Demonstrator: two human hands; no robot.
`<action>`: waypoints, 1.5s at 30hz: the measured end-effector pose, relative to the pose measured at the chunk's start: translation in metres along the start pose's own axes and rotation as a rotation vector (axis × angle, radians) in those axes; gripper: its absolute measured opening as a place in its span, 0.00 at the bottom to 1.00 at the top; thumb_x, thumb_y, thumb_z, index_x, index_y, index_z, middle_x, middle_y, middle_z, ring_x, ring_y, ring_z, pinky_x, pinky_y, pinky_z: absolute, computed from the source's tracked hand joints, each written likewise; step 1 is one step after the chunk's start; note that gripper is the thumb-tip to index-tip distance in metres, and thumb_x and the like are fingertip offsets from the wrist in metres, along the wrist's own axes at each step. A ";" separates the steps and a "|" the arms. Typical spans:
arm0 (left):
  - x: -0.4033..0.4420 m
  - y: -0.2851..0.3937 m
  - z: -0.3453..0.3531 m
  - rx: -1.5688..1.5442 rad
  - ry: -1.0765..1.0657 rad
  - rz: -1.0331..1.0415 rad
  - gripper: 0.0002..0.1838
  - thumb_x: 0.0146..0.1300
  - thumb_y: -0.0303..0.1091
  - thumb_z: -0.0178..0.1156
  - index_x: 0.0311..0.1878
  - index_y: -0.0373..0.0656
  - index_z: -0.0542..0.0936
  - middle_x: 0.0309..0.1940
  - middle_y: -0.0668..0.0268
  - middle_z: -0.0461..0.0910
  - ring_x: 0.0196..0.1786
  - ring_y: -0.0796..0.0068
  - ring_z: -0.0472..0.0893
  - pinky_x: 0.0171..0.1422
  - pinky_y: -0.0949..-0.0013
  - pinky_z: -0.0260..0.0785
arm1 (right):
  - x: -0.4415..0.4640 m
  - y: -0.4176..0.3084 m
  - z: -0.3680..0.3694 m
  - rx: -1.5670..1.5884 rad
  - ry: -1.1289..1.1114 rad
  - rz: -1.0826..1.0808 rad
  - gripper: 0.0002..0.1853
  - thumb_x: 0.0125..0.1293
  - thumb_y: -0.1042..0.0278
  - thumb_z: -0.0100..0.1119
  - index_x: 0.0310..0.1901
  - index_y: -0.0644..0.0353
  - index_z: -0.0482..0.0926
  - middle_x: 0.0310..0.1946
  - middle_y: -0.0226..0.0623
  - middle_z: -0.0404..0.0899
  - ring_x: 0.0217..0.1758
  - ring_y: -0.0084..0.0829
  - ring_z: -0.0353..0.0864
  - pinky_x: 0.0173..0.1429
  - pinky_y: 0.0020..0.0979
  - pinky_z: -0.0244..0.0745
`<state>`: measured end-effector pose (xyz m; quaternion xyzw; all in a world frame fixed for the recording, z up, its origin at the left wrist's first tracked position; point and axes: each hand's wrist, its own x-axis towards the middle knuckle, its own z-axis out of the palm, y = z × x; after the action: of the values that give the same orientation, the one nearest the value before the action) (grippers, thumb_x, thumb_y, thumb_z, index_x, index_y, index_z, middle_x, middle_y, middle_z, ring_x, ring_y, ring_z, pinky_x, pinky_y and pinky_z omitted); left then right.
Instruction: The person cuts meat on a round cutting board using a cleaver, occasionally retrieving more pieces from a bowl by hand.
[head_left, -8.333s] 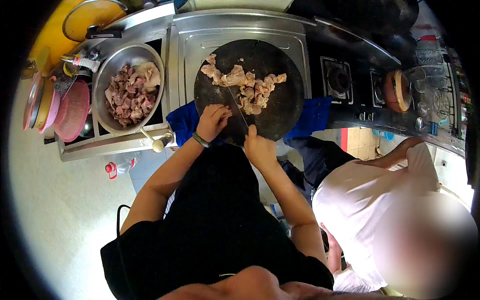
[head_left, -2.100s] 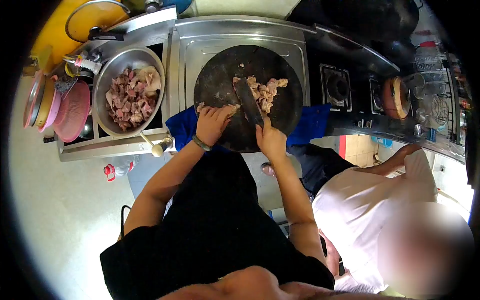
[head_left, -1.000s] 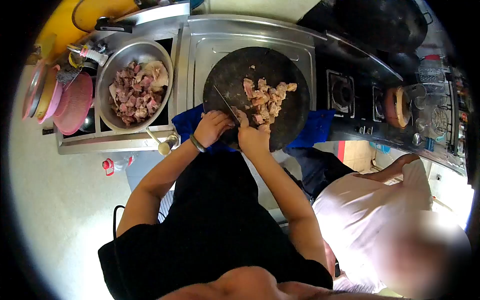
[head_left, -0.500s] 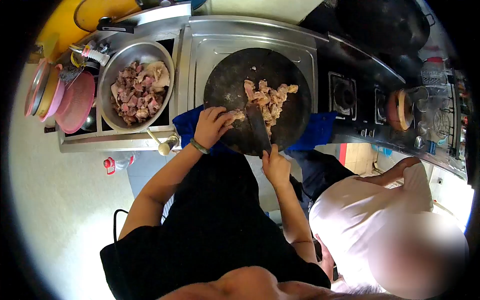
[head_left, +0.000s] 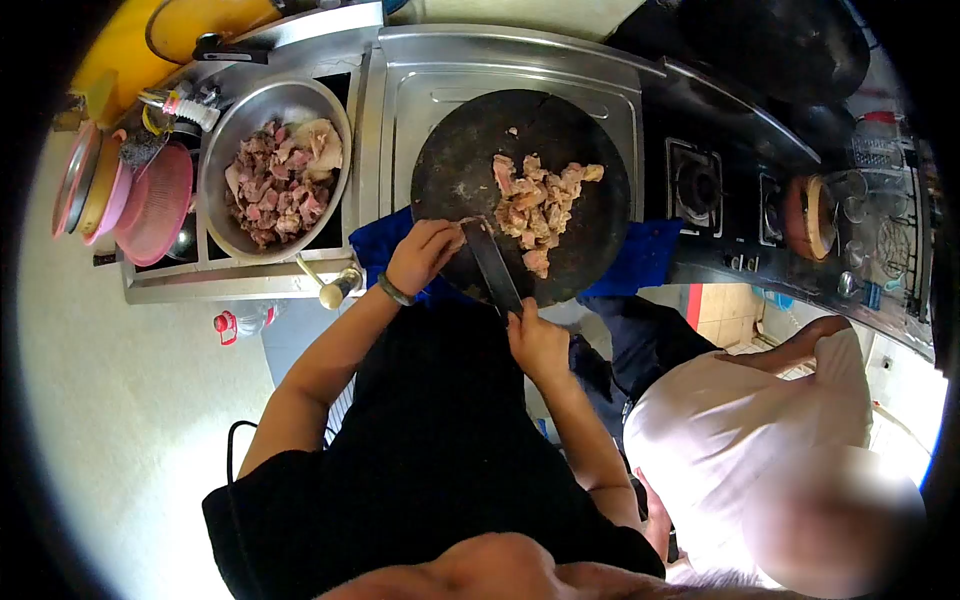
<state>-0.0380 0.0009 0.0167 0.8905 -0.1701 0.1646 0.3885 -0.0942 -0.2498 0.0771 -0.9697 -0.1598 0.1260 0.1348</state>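
Note:
My right hand (head_left: 540, 342) grips the handle of a cleaver (head_left: 493, 265), its dark blade slanting up and left across a round, dark chopping board (head_left: 445, 165). Closed fingers of my left hand (head_left: 420, 260) pinch a piece of meat (head_left: 458, 236) at the board's near left edge, mostly hidden by the fingers. The blade's far end is right beside that piece; I cannot tell whether it touches. Just right of the blade lies a heap of chopped meat (head_left: 540, 200), with one chunk (head_left: 537, 263) apart on its near side. Blue cloth (head_left: 640, 258) shows under the board.
A steel bowl (head_left: 207, 190) of meat chunks stands left, beside a pink colander (head_left: 155, 205). To the right are a gas burner (head_left: 694, 186) and a clay pot (head_left: 808, 215). Another person in a pale shirt (head_left: 740, 420) bends low at my right.
The cleaver has swung left, away from the meat heap and up against the piece at my left hand. My right hand moved slightly left and nearer me. My left hand stays at the board's edge.

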 end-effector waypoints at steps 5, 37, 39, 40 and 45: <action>0.006 0.002 -0.002 -0.005 -0.009 0.008 0.16 0.53 0.24 0.67 0.47 0.40 0.78 0.46 0.58 0.79 0.47 0.55 0.79 0.51 0.60 0.74 | 0.016 -0.019 -0.014 -0.075 -0.154 0.079 0.15 0.68 0.57 0.53 0.47 0.59 0.69 0.17 0.42 0.79 0.21 0.45 0.82 0.26 0.45 0.76; 0.038 -0.005 0.037 -0.768 0.238 -0.707 0.12 0.74 0.35 0.49 0.53 0.40 0.76 0.47 0.65 0.79 0.50 0.75 0.78 0.57 0.69 0.71 | -0.031 0.066 0.028 1.358 0.219 0.774 0.12 0.70 0.65 0.56 0.49 0.60 0.68 0.25 0.31 0.74 0.18 0.18 0.68 0.17 0.20 0.62; 0.047 -0.001 0.041 -0.620 0.178 -0.587 0.13 0.73 0.35 0.52 0.56 0.41 0.75 0.51 0.61 0.78 0.57 0.68 0.76 0.63 0.65 0.68 | -0.030 0.063 0.032 1.383 0.209 0.797 0.12 0.70 0.64 0.55 0.49 0.59 0.68 0.25 0.31 0.73 0.17 0.19 0.68 0.17 0.21 0.62; 0.052 0.003 0.041 -0.257 0.101 -0.324 0.26 0.63 0.45 0.63 0.63 0.48 0.73 0.62 0.55 0.70 0.69 0.53 0.67 0.72 0.53 0.57 | -0.026 0.059 0.032 1.345 0.202 0.827 0.12 0.70 0.63 0.55 0.49 0.58 0.69 0.23 0.31 0.73 0.16 0.20 0.68 0.16 0.22 0.62; 0.073 0.046 0.070 0.128 -0.113 -0.038 0.49 0.36 0.62 0.74 0.68 0.63 0.71 0.73 0.59 0.56 0.71 0.41 0.59 0.71 0.35 0.49 | 0.002 0.038 0.040 1.258 0.091 0.677 0.12 0.70 0.62 0.55 0.46 0.61 0.70 0.19 0.31 0.73 0.16 0.21 0.70 0.17 0.26 0.64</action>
<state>0.0183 -0.0934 0.0320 0.9245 -0.1641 0.1173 0.3235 -0.0932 -0.2748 0.0279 -0.7088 0.2588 0.1886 0.6285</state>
